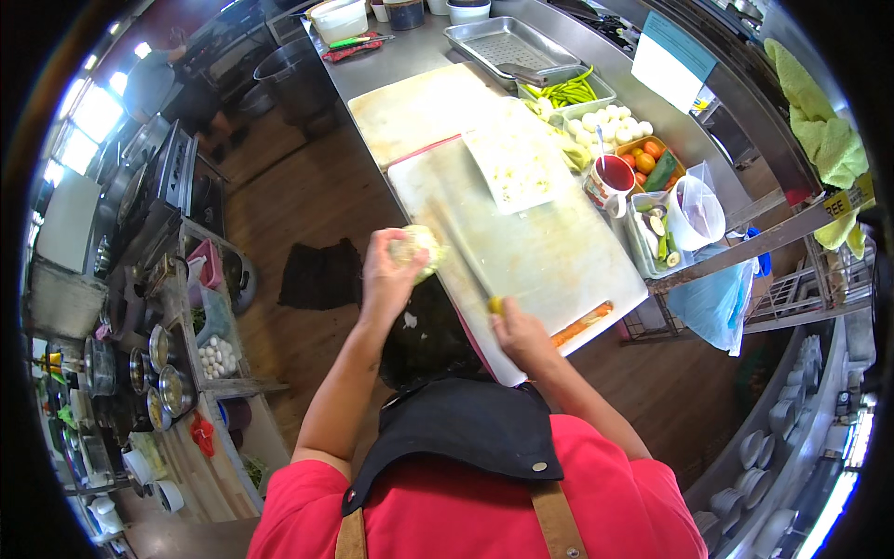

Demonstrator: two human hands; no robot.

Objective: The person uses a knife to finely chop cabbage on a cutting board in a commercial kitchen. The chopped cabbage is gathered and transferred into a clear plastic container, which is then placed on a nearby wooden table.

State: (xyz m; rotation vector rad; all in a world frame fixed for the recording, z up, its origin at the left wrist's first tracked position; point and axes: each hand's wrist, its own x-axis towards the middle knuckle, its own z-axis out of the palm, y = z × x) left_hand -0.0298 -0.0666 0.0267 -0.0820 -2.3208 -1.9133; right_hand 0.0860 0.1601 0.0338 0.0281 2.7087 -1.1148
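Observation:
In my left hand [390,279] is a pale, rounded vegetable [424,250], perhaps a piece of cabbage, held up just off the left edge of a white cutting board [559,279]. My right hand [522,337] grips the yellow handle of a knife [466,262]. Its long blade is blurred and slants over the board towards the far left. At the board's far end rests a white tray [518,207] with pale chopped pieces, partly washed out by glare. Below the vegetable, a dark bin or bag [426,342] holds a few white scraps.
Right of the board stand containers of green chillies [569,91], peeled white eggs or vegetables [607,124], tomatoes [646,162] and cut vegetables [655,234], plus a mug [604,185]. A second board [412,105] lies beyond. Another person [157,87] is at the far left near a stove [174,168].

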